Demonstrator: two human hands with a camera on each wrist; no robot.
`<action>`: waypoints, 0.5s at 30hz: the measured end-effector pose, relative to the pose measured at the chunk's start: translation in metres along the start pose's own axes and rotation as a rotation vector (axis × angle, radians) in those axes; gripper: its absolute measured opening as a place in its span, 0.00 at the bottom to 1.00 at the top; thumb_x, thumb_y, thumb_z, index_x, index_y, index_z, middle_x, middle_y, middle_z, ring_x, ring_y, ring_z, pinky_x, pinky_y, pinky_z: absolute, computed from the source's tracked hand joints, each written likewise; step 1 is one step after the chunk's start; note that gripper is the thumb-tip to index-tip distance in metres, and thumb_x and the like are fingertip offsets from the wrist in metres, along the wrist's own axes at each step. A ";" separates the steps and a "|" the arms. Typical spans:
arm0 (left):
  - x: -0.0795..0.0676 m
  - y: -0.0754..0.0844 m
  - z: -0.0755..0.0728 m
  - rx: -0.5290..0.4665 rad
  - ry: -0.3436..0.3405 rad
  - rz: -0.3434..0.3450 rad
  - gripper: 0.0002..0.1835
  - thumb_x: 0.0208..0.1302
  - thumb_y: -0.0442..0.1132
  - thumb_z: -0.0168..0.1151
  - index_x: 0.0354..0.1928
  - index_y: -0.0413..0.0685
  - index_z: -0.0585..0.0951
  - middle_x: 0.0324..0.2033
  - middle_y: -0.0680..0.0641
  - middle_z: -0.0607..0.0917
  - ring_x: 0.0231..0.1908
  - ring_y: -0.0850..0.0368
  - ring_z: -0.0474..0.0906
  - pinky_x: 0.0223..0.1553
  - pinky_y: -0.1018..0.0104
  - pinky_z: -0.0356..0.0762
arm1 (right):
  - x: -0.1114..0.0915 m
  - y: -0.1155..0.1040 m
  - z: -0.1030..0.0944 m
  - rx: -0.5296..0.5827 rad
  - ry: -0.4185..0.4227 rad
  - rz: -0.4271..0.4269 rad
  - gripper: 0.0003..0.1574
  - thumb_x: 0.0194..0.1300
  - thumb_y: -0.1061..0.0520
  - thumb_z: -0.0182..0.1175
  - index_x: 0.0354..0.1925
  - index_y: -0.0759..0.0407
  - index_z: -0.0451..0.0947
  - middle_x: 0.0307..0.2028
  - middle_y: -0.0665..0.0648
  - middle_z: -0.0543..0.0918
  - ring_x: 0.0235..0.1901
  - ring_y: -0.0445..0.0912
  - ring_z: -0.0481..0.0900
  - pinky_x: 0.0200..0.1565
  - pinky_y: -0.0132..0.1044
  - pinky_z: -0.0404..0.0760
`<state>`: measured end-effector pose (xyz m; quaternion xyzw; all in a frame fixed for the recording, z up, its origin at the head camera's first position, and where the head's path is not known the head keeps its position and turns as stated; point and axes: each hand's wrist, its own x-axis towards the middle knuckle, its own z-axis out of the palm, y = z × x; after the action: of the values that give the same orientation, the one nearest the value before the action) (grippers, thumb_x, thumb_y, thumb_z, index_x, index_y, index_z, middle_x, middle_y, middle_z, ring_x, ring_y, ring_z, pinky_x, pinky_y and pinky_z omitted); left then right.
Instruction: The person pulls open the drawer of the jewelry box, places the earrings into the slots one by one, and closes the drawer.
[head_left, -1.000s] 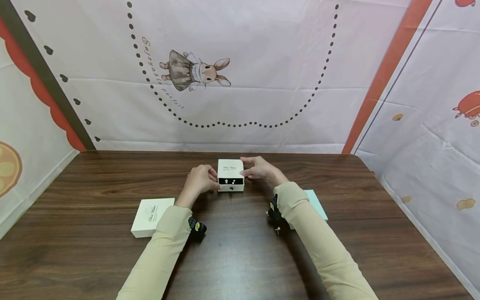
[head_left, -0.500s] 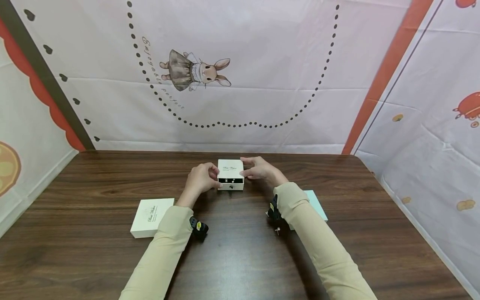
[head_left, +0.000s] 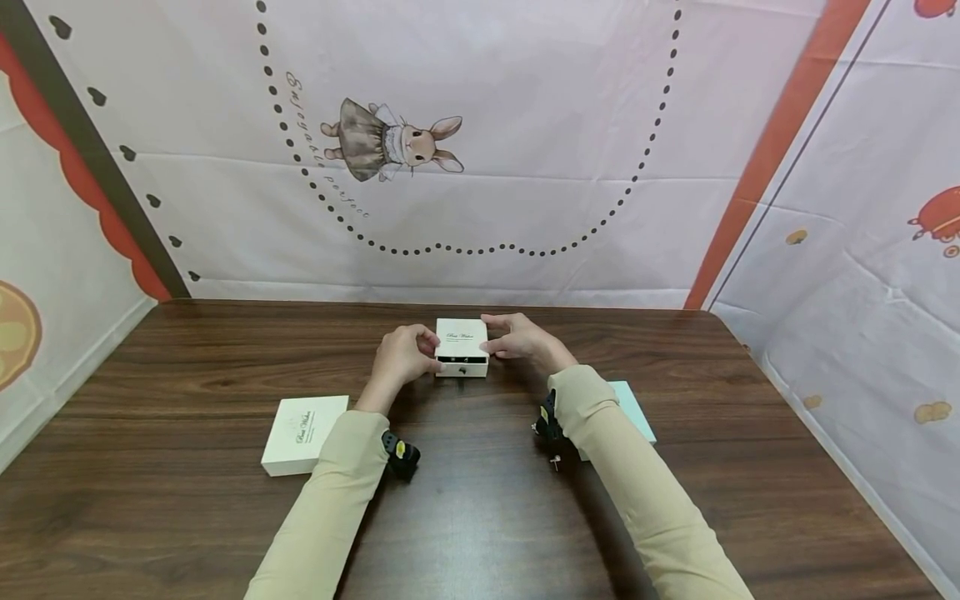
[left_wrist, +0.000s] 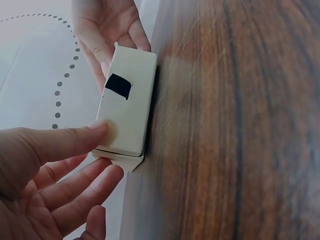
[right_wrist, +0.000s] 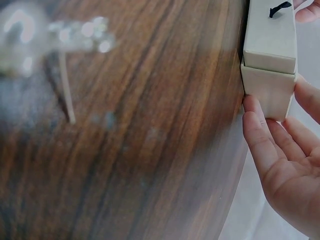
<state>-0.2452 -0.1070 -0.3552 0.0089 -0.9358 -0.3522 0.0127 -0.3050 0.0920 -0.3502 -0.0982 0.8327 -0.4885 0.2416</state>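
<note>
My left hand [head_left: 401, 357] reaches forward, fingers partly curled, pinching the near left corner of the small white box [head_left: 460, 340]: thumb on the front of its slightly open drawer [head_left: 450, 372], fingertips against the side. The box sits at the table's [head_left: 465, 517] far middle. My right hand [head_left: 522, 340] holds its right side between thumb and fingers, forearm slanting inward.

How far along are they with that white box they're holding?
Done: shiny bits show inside the drawer, so something looks packed.

In hand: the left hand's thumb is on the drawer's front while the right hand holds the white box.

To do: the drawer sticks out a bit, so it probably needs pushing in. A loose earring lies on the table; I can't tell whether it goes in too.
</note>
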 end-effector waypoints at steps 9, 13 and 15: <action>0.004 -0.001 0.005 -0.007 0.033 -0.019 0.15 0.44 0.40 0.72 0.36 0.50 0.80 0.33 0.49 0.84 0.36 0.52 0.77 0.42 0.56 0.69 | 0.000 0.000 0.000 -0.003 0.002 0.005 0.40 0.59 0.64 0.59 0.67 0.52 0.57 0.67 0.56 0.59 0.52 0.44 0.71 0.51 0.38 0.74; 0.005 -0.001 0.006 0.001 0.045 -0.025 0.14 0.45 0.42 0.71 0.35 0.50 0.80 0.32 0.50 0.84 0.34 0.53 0.77 0.40 0.57 0.70 | 0.002 0.000 -0.001 -0.015 0.001 0.001 0.40 0.59 0.64 0.59 0.67 0.53 0.56 0.67 0.56 0.60 0.44 0.40 0.73 0.46 0.33 0.76; 0.006 -0.001 0.006 0.002 0.047 -0.026 0.14 0.45 0.42 0.71 0.35 0.50 0.80 0.32 0.50 0.84 0.34 0.53 0.77 0.39 0.58 0.70 | 0.002 0.000 -0.001 -0.023 0.001 -0.004 0.41 0.59 0.64 0.59 0.67 0.54 0.56 0.66 0.57 0.60 0.40 0.38 0.73 0.44 0.32 0.76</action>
<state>-0.2512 -0.1033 -0.3603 0.0292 -0.9354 -0.3511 0.0303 -0.3071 0.0925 -0.3503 -0.1022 0.8381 -0.4795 0.2390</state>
